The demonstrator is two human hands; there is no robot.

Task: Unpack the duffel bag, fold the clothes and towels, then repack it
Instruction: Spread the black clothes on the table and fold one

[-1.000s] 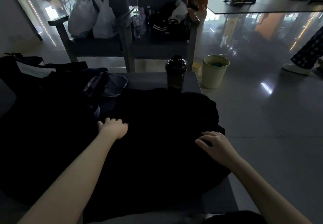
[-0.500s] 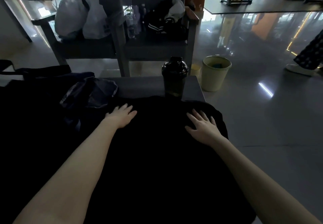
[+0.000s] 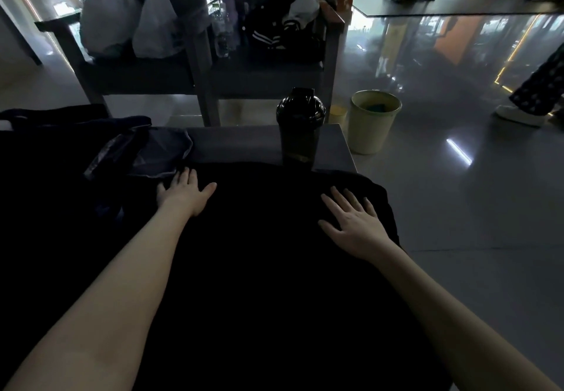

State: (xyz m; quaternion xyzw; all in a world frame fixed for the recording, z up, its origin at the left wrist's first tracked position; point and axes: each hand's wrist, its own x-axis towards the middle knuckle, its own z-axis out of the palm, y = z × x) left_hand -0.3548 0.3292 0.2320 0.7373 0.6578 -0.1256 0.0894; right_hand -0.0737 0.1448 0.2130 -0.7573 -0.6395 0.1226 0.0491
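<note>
A big black cloth (image 3: 265, 238) lies spread flat on the grey counter (image 3: 244, 143); it covers most of the near part of the counter and hangs a little over the right edge. Both hands lie on top of the black cloth, palms down. The left hand (image 3: 183, 195) rests on the far left part of the cloth; its fingers (image 3: 190, 176) are straight and spread wide, and they hold nothing. The right hand (image 3: 354, 225) rests on the far right part of the cloth; its fingers (image 3: 351, 199) are also straight and wide apart, pressing flat, with nothing held.

Just left of the black cloth, close to the left hand, sits a shiny grey cloth (image 3: 158, 152); it lies on a dark heap (image 3: 45, 152) that is too dark to tell apart. Right behind the black cloth, a black bottle (image 3: 300, 128) with a round lid stands up straight on the bare strip of counter.

Past the black cloth and off the counter, a pale green bin (image 3: 374, 121) stands on the shiny floor (image 3: 457, 207); two dark chairs (image 3: 268, 79) stand farther back; white plastic bags (image 3: 122, 15) sit on the left chair, and dark clothes with white stripes (image 3: 268, 36) sit on the right one. Far to the right of the black cloth, a person's leg and pale shoe (image 3: 518, 114) show at the edge.
</note>
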